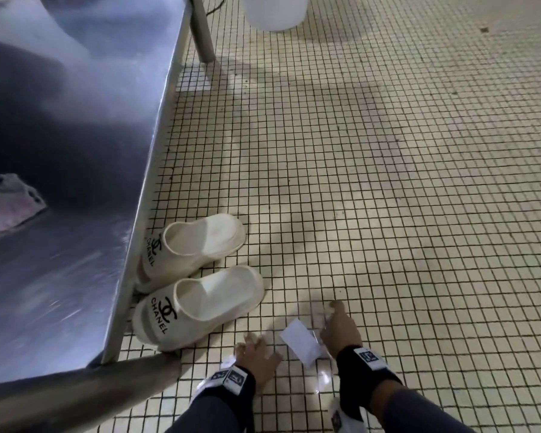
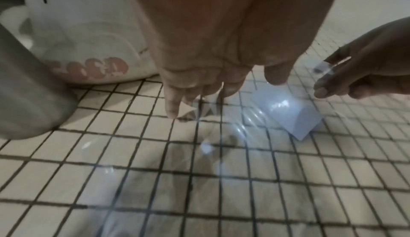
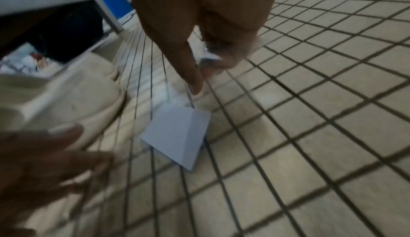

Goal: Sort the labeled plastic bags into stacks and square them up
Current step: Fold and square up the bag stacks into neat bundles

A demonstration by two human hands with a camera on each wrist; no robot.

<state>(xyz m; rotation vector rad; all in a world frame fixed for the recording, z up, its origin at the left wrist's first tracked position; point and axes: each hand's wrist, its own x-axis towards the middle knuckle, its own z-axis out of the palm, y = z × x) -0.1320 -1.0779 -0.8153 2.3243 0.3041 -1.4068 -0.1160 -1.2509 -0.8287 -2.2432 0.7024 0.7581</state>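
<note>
A clear plastic bag [image 2: 224, 135] with a white label [image 1: 300, 342] lies on the tiled floor between my two hands. The label [image 3: 177, 135] is partly folded up. My right hand [image 1: 331, 314] is at the bag's far right corner and pinches the clear film between thumb and fingers [image 3: 218, 60]. The left wrist view shows that same pinch by the right hand [image 2: 328, 79]. On the bag's left side, my left hand [image 1: 250, 340] reaches down with its fingers straight. Its fingertips [image 2: 173, 111] touch the film on the floor.
Two white slippers [image 1: 197, 307] [image 1: 194, 242] stand just left of the hands, beside the steel table [image 1: 60, 151]. The table's lower rail [image 1: 75, 401] and leg [image 1: 202, 29] border the left. A white bucket [image 1: 274, 10] stands far ahead. Tiled floor [image 1: 419, 182] stretches right.
</note>
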